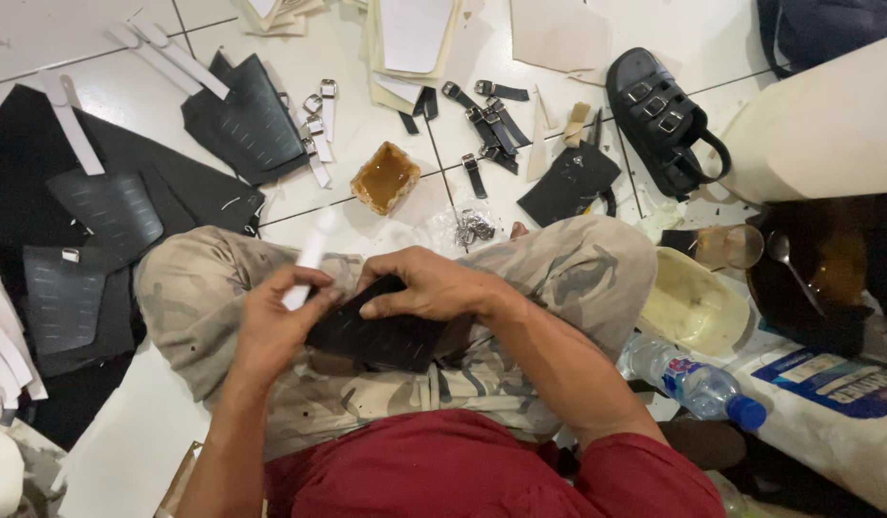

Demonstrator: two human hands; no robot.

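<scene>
I see my left hand (276, 321) pinching a white strip (307, 259) & right hand (429, 286) clamped on the black leather piece (372, 336) over my lap — looks thin, floppy, light, so grip near edges.

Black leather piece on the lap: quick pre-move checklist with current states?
1. Black leather piece rests on the lap, pinned on top by the right hand: ok.
2. Left hand grips the white strip, which sticks up past the fingers: ok.
3. Strip end meets the piece's edge: cannot tell, the hands cover the spot and the strip is blurred.
4. Glue tub stands open on the floor ahead of the knees: ok.
5. Pile of metal buckles lies on the floor beside the knee: ok.
6. Water bottle lies on its side near the right elbow: not ok, close to the arm.
</scene>
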